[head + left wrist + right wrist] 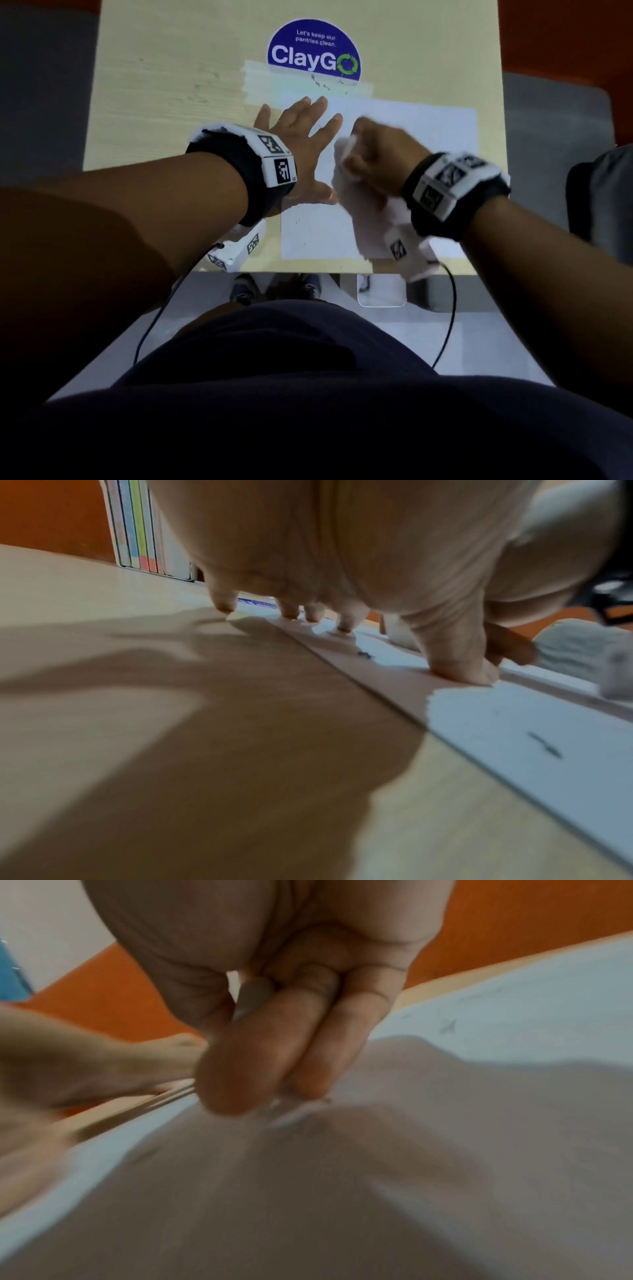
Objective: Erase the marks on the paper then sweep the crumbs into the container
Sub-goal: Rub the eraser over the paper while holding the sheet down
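Note:
A white paper [411,130] lies on the pale wood table [164,89]. My left hand [301,137] is spread flat, and its fingertips [342,627] press the paper's left edge. My right hand [380,157] is curled round a bunched white cloth [363,212] that drags over the middle of the paper, blurred. In the right wrist view the fingers [274,1047] pinch the cloth [342,1177] against the sheet [514,996]. Dark crumbs [322,82] lie by the paper's far edge, and others [544,746] sit on its near part. A clear container [382,291] shows just below the near table edge.
A round blue ClayGo sticker [314,51] and strips of tape [260,82] sit beyond the paper. A grey chair [603,205] stands at the right. Cables hang from both wrist units, and my shoes [243,291] show under the table edge.

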Available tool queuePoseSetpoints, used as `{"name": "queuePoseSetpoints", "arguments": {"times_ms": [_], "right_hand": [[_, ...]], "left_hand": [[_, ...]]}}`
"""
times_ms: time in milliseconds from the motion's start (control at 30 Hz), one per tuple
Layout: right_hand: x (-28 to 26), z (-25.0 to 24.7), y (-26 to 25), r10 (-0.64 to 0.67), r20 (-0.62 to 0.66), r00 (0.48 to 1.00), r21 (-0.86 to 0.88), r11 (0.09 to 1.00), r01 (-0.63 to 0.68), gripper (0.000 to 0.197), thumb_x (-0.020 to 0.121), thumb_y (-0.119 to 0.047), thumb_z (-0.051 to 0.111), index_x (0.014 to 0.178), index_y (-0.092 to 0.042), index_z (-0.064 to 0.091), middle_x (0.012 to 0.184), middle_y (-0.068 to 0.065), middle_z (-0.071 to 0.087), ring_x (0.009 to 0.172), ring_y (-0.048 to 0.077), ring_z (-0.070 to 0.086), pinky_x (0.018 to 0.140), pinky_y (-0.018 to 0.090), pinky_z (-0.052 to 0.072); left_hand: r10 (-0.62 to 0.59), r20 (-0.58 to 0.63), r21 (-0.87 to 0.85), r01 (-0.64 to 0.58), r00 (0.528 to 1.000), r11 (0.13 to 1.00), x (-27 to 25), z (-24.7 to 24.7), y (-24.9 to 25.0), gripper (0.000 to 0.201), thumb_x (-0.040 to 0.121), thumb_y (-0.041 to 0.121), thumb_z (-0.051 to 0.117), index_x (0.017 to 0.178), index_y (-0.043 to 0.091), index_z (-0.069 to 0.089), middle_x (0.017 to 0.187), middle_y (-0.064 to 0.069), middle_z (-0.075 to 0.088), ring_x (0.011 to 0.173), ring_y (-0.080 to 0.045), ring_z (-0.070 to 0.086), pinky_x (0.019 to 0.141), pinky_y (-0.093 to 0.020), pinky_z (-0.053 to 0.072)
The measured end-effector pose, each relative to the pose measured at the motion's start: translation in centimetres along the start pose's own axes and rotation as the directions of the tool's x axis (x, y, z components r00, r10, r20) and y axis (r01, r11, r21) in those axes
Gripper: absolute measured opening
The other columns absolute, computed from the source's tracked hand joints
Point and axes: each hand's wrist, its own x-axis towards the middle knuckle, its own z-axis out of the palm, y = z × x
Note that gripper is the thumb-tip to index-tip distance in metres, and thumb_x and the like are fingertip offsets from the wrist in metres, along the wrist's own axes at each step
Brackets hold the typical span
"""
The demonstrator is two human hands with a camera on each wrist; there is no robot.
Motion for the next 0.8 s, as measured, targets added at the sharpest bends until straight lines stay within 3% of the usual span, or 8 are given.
{"name": "queuePoseSetpoints", "arguments": {"times_ms": [100, 267, 400, 533, 667, 800], "right_hand": [[1.4, -1.5, 0.1, 0.066, -0.11, 0.992, 0.024, 0.998, -0.064, 0.021, 0.086, -0.017, 0.047, 0.106, -0.011, 0.048, 0.092, 0.009, 0.055, 0.082, 0.025, 0.05, 0.069, 0.027, 0.032], [-0.6, 0.6, -0.7, -0.012, 0.049, 0.999, -0.028, 1.0, 0.013, 0.026, 0.088, -0.021, 0.048, 0.111, -0.01, 0.046, 0.092, 0.008, 0.056, 0.085, 0.026, 0.052, 0.071, 0.029, 0.034], [2.1, -2.1, -0.4, 0.073, -0.064, 0.995, -0.042, 0.996, -0.076, 0.033, 0.087, -0.019, 0.048, 0.119, -0.009, 0.046, 0.097, 0.004, 0.049, 0.087, 0.023, 0.046, 0.072, 0.028, 0.031], [2.7, -2.0, 0.3, 0.092, -0.043, 0.995, -0.054, 0.994, -0.094, 0.038, 0.088, -0.019, 0.048, 0.124, -0.01, 0.043, 0.097, 0.005, 0.048, 0.086, 0.024, 0.044, 0.07, 0.029, 0.032], [2.3, -1.9, -0.3, 0.094, -0.055, 0.994, -0.028, 0.995, -0.096, 0.035, 0.088, -0.019, 0.048, 0.121, -0.011, 0.044, 0.097, 0.007, 0.049, 0.086, 0.025, 0.046, 0.071, 0.028, 0.031], [0.8, -0.2, -2.5, 0.006, 0.063, 0.998, -0.024, 1.0, -0.005, 0.019, 0.092, -0.027, 0.045, 0.107, -0.016, 0.046, 0.095, 0.005, 0.052, 0.085, 0.024, 0.049, 0.073, 0.029, 0.032]], "left_hand": [[-0.012, -0.006, 0.005, 0.012, 1.0, 1.0, 0.1, -0.1, 0.1, 0.112, 0.075, 0.077, 0.053, 0.152, 0.027, -0.011, 0.161, 0.003, -0.016, 0.147, -0.017, -0.014, 0.114, -0.057, -0.002], [-0.011, -0.019, 0.003, 0.011, 1.0, 1.0, 0.1, -0.2, 0.0, 0.114, 0.074, 0.076, 0.053, 0.153, 0.022, -0.007, 0.162, 0.002, -0.012, 0.148, -0.017, -0.01, 0.113, -0.06, 0.001], [-0.026, 0.03, 0.03, 0.026, 0.999, 0.999, 0.0, -0.9, 0.0, 0.118, 0.072, 0.08, 0.053, 0.153, 0.023, -0.01, 0.161, 0.004, -0.015, 0.148, -0.017, -0.011, 0.114, -0.059, 0.002], [-0.063, 0.07, 0.042, 0.06, 0.996, 0.997, -0.9, -1.7, -1.6, 0.119, 0.071, 0.08, 0.055, 0.152, 0.025, -0.013, 0.16, 0.006, -0.019, 0.147, -0.015, -0.012, 0.115, -0.056, 0.002], [-0.076, 0.115, 0.04, 0.072, 0.99, 0.997, -1.5, -1.8, -2.4, 0.121, 0.071, 0.078, 0.058, 0.151, 0.027, -0.016, 0.159, 0.007, -0.023, 0.146, -0.014, -0.017, 0.114, -0.058, -0.001], [-0.064, 0.082, 0.016, 0.063, 0.995, 0.998, -1.7, -1.5, -2.2, 0.119, 0.072, 0.074, 0.06, 0.152, 0.026, -0.015, 0.159, 0.007, -0.023, 0.146, -0.013, -0.017, 0.113, -0.061, 0.0]]}}
